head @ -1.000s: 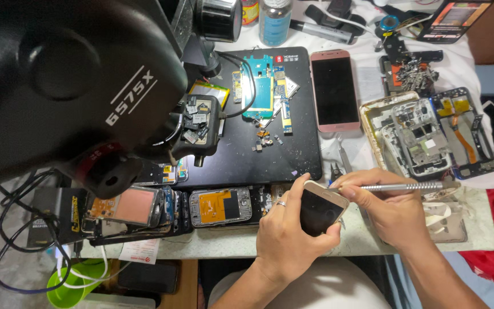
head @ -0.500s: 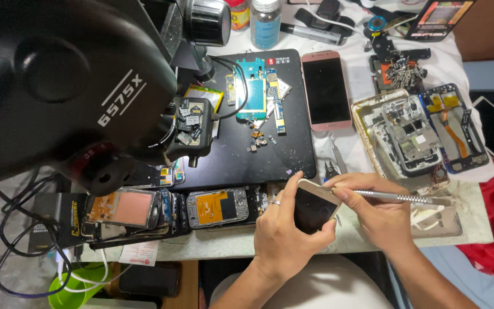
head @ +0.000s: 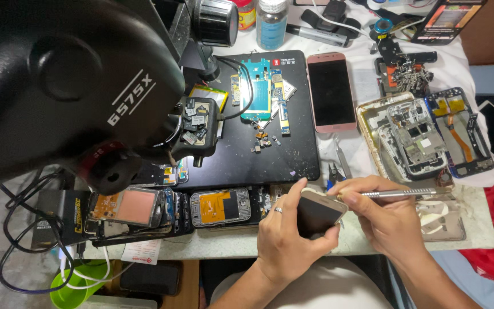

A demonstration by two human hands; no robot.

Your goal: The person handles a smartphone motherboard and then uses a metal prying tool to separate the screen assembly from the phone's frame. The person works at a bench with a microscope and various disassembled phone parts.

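My left hand (head: 284, 240) grips a small gold-edged phone (head: 318, 213) with a dark screen, held tilted over the table's front edge. My right hand (head: 387, 220) holds a slim metal tool (head: 398, 194) like a pen, its tip resting at the phone's upper right corner. A ring sits on a finger of my left hand. Both hands are close together, just in front of the black work mat (head: 258, 154).
A large black microscope head (head: 70, 86) fills the upper left. Opened phones (head: 221, 206) lie along the front edge, a pink phone (head: 331, 91) and circuit boards (head: 258, 91) on the mat, stripped phone frames (head: 418, 137) at right. Cables (head: 24, 252) hang left.
The view has shifted slightly. Both hands stay on the phone and tool, with the tool tip still at the phone's top corner.
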